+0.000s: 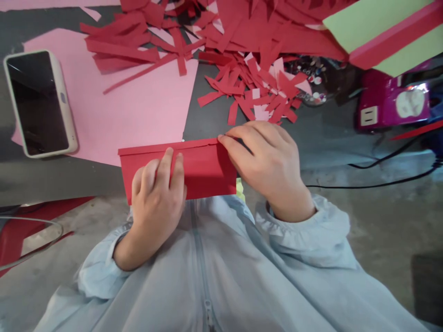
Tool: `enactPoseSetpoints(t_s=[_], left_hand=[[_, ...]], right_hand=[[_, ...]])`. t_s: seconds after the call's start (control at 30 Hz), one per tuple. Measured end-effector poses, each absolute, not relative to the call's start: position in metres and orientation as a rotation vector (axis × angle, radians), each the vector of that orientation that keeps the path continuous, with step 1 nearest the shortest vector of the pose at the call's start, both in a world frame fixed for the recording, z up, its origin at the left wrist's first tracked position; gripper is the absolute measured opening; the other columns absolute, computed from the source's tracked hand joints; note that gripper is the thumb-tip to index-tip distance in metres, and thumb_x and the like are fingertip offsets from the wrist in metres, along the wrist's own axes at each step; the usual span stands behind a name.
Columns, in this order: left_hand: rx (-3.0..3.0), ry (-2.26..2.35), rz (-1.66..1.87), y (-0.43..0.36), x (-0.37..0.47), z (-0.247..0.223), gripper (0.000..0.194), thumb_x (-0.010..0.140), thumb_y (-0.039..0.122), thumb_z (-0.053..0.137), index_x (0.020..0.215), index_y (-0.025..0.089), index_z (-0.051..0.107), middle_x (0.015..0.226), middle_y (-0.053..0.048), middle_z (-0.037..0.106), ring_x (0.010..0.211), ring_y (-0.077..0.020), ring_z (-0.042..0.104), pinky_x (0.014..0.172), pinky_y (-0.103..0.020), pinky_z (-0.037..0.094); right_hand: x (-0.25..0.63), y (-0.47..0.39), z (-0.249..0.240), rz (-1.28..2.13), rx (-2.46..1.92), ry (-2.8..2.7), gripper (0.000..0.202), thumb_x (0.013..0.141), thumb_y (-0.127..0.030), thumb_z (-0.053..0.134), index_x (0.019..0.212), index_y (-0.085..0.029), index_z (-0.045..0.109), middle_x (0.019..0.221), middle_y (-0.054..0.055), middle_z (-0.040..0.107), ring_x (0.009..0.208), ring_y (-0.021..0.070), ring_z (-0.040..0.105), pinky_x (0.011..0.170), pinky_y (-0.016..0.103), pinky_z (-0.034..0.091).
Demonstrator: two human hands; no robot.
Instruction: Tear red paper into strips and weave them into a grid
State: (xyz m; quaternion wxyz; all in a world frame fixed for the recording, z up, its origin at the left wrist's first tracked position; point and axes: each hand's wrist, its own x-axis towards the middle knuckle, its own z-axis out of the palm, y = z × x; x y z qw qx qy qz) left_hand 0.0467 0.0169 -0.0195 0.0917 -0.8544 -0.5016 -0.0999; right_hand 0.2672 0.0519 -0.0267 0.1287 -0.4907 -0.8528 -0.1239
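Note:
A red sheet of paper (207, 168) lies at the table's front edge, its long far side turned over in a narrow fold. My left hand (157, 189) rests on the left half of the paper with fingers stretched out, fingertips close to the fold. At the right end of that fold, my right hand (265, 154) pinches the paper's corner between thumb and index finger. Beneath and beyond the red paper is a large pink sheet (138, 108).
A phone (39, 103) lies on the pink sheet at left. Red and pink paper strips (242, 85) are heaped at the back. On the right are a purple box with a socket (391, 101), black cables (380, 185) and a green-and-red folded paper (391, 34).

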Motion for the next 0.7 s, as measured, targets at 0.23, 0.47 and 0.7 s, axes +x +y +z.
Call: enactPoseSetpoints(t_s=[0.23,0.47,0.7], left_hand=[[-2.624,-1.732,-0.311,0.012,0.034,-0.019,0.049,0.095,0.016,0.048,0.143,0.012,0.055,0.141,-0.017,0.063,0.124,-0.0287,0.064,0.106,-0.042,0.049],[-2.622,-1.953,-0.189,0.022,0.032,-0.019,0.052,0.099,0.02,0.04,0.149,0.009,0.046,0.151,-0.019,0.052,0.139,-0.0319,0.052,0.113,-0.045,0.048],[-2.741,-1.879,-0.134,0.05,0.025,-0.015,0.053,0.101,0.019,0.035,0.152,0.005,0.04,0.157,-0.021,0.042,0.148,-0.0321,0.04,0.121,-0.048,0.037]], right_hand=[[0.267,0.049,-0.027,-0.308,-1.373,-2.489,0.023,0.096,-0.013,0.05,0.094,-0.021,0.07,0.098,0.006,0.075,0.093,0.0199,0.063,0.078,0.037,0.048],[0.262,0.034,-0.022,-0.456,-1.057,-2.523,0.013,0.087,-0.013,0.066,0.076,-0.019,0.068,0.077,0.002,0.071,0.074,0.0153,0.057,0.067,0.031,0.049],[0.252,0.03,-0.027,-0.358,-1.088,-2.473,0.004,0.088,-0.014,0.067,0.085,-0.015,0.07,0.074,0.002,0.068,0.076,0.0151,0.054,0.069,0.03,0.046]])
